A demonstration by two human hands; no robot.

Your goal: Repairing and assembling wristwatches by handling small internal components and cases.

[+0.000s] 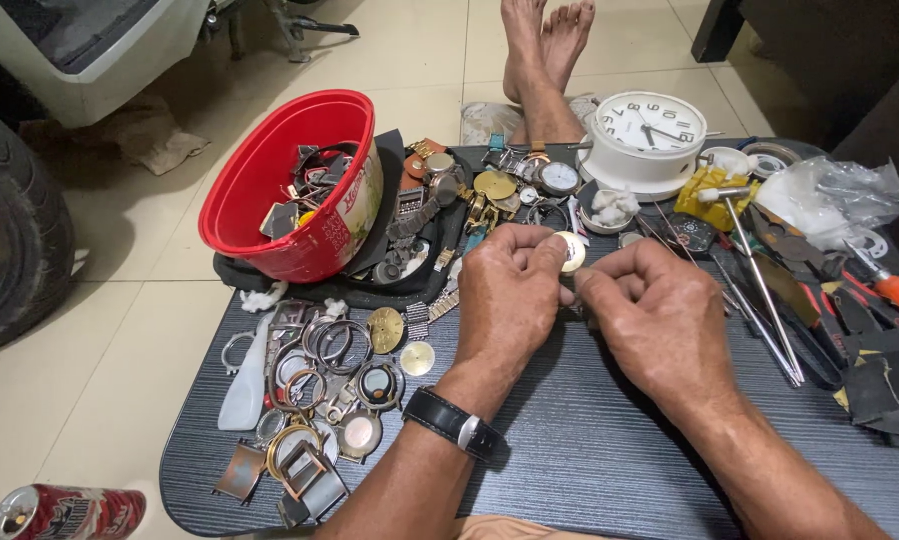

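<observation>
My left hand pinches a small round pale watch part between thumb and fingers, above the dark striped table. A black wristwatch sits on that wrist. My right hand is curled close beside the left one, its fingertips meeting at the same small part. Whether the right hand holds a thin tool I cannot tell. Both hands hover over the middle of the table.
A red bowl of watch parts stands at the back left. Loose watch cases and rings lie at the left. A white alarm clock, tweezers and screwdrivers lie right. A can and a tyre are on the floor.
</observation>
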